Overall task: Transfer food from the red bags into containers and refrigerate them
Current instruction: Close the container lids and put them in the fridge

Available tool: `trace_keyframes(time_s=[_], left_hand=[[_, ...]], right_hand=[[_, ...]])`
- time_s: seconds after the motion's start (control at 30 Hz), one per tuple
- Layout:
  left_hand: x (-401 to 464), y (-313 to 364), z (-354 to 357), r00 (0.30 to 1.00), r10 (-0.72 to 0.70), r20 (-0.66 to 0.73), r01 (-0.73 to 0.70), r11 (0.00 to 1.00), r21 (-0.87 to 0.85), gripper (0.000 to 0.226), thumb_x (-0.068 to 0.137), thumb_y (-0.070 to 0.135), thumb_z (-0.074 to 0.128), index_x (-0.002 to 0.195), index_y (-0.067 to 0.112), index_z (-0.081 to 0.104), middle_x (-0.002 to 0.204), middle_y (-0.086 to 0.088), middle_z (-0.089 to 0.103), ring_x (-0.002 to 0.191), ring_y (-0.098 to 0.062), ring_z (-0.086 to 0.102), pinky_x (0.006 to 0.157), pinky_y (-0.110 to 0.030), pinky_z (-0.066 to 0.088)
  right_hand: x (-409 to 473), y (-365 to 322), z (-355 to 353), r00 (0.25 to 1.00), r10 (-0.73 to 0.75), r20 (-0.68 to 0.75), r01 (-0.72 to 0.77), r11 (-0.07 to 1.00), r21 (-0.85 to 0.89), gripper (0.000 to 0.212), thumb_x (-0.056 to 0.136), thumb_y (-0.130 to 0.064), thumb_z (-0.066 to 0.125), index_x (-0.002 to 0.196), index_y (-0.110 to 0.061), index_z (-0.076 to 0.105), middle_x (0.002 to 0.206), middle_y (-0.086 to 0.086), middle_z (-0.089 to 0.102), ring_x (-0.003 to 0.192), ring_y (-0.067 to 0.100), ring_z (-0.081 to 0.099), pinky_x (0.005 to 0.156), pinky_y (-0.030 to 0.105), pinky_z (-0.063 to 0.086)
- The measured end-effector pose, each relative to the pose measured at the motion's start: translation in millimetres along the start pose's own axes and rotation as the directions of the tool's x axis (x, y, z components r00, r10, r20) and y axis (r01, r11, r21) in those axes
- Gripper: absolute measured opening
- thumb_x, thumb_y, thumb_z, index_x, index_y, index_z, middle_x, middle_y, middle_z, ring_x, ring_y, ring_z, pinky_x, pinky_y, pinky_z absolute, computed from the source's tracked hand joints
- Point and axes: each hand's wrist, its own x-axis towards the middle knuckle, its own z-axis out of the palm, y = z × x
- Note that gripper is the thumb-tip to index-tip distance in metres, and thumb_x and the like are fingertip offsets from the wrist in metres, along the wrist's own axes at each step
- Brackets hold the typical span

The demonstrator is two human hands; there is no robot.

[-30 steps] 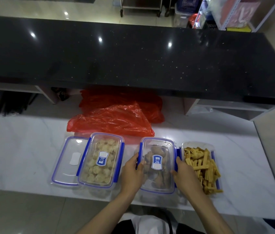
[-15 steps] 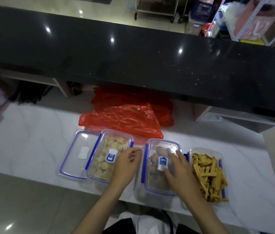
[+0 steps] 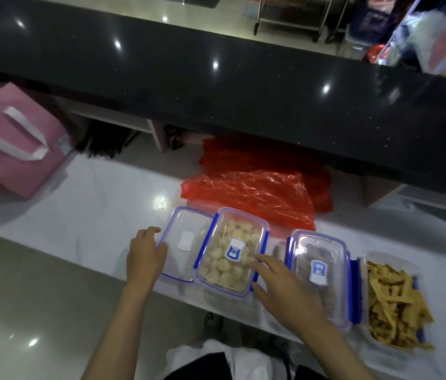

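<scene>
Containers (image 3: pixel 232 250) unmoved, hands shifted left, left hand (image 3: pixel 145 253) reaching spare lid (image 3: pixel 186 239)

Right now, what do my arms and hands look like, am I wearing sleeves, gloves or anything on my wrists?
Both forearms are bare up to the frame's edge: no sleeves show. The left hand and right hand wear no gloves, and no watch, bracelet or ring is visible.

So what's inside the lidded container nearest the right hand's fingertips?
Through the clear lid, pale round food pieces fill the container. A blue label covers some; the right hand hides the near corner. What the pieces are is unclear.
</scene>
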Motion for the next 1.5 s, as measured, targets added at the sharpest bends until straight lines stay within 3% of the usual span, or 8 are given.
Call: trace_keyframes(time_s=[0.33,0.63,0.77,0.93,1.07,1.2,1.37,1.5], left_hand=[[15.4,-43.0,16.7,0.981,-0.06,0.187,0.085,0.988,-0.131,0.029,0.096,0.004,0.058,0.125,0.011,0.06,0.093,-0.014,0.067,0.084,-0.031,0.064,0.069,-0.034,0.046],[-2.8,-21.4,-41.0,0.993,-0.022,0.112,0.08,0.833,-0.547,0.012,0.096,0.014,0.068,0.103,0.022,0.074,0.091,0.0,0.075,0.085,-0.024,0.073,0.082,-0.045,0.061],[-30.7,5.2,-71.6,0.996,0.086,-0.034,-0.09,0.814,-0.574,0.015,0.095,0.018,0.072,0.105,0.028,0.076,0.096,0.017,0.076,0.092,-0.009,0.071,0.077,-0.017,0.056],[-75.7,42.3,-76.7,0.919,0.339,-0.2,-0.393,0.788,-0.474,0.02,0.094,0.031,0.07,0.111,0.021,0.075,0.103,0.014,0.075,0.096,-0.004,0.068,0.075,-0.008,0.051],[-99.6,59.9,-59.6,0.648,0.683,-0.336,-0.758,0.623,-0.194,0.025,0.102,0.029,0.063,0.112,0.01,0.075,0.109,0.0,0.076,0.099,-0.013,0.07,0.087,-0.023,0.057],[-120.6,84.6,-36.2,0.449,0.864,-0.228,-0.894,0.432,-0.122,0.022,0.099,0.024,0.07,0.115,0.01,0.076,0.119,-0.002,0.074,0.111,-0.014,0.067,0.099,-0.03,0.055],[-138.9,115.7,-8.5,0.349,0.937,0.019,-0.909,0.343,-0.238,0.045,0.095,0.043,0.072,0.133,0.02,0.065,0.137,0.004,0.064,0.127,-0.014,0.059,0.108,-0.031,0.047],[-149.3,146.1,20.4,0.424,0.901,0.093,-0.879,0.434,-0.198,0.038,0.1,0.042,0.062,0.134,0.024,0.063,0.137,0.005,0.06,0.13,-0.013,0.054,0.109,-0.033,0.043]], right_hand=[[4.8,-23.5,33.5,0.999,0.033,0.028,-0.034,0.999,0.024,0.059,0.099,-0.035,0.058,0.155,-0.034,0.037,0.164,-0.015,0.025,0.15,0.006,0.027,0.117,0.027,0.036],[0.4,-39.7,38.8,0.993,0.092,-0.08,-0.086,0.993,0.08,0.052,0.098,-0.026,0.063,0.147,-0.038,0.047,0.152,-0.026,0.027,0.147,-0.008,0.01,0.118,0.016,0.01],[-3.2,-57.9,44.4,0.991,0.113,-0.068,-0.083,0.933,0.35,0.042,0.101,-0.037,0.059,0.14,-0.048,0.048,0.146,-0.037,0.034,0.139,-0.02,0.024,0.12,0.021,0.026],[5.0,-95.4,25.8,0.974,0.16,0.158,-0.223,0.593,0.774,0.049,0.095,-0.054,0.057,0.142,-0.041,0.05,0.138,-0.022,0.061,0.125,-0.011,0.055,0.112,0.027,0.046],[12.2,-104.9,18.6,0.959,0.222,0.179,-0.238,0.281,0.93,0.055,0.098,-0.061,0.048,0.144,-0.031,0.054,0.132,-0.002,0.069,0.122,0.014,0.066,0.105,0.038,0.052],[8.8,-93.4,-2.8,0.922,0.3,0.245,-0.205,-0.158,0.966,0.045,0.098,-0.043,0.055,0.131,-0.015,0.066,0.125,0.023,0.07,0.116,0.036,0.067,0.097,0.048,0.052],[-15.6,-43.3,-13.8,0.862,0.465,0.202,-0.077,-0.273,0.959,0.044,0.095,-0.012,0.063,0.135,0.005,0.054,0.11,0.028,0.069,0.092,0.033,0.072,0.076,0.035,0.061],[-56.3,12.3,-32.4,0.825,0.557,0.093,0.03,-0.207,0.978,0.033,0.098,-0.004,0.057,0.131,-0.003,0.057,0.111,0.026,0.073,0.089,0.035,0.075,0.069,0.042,0.065]])
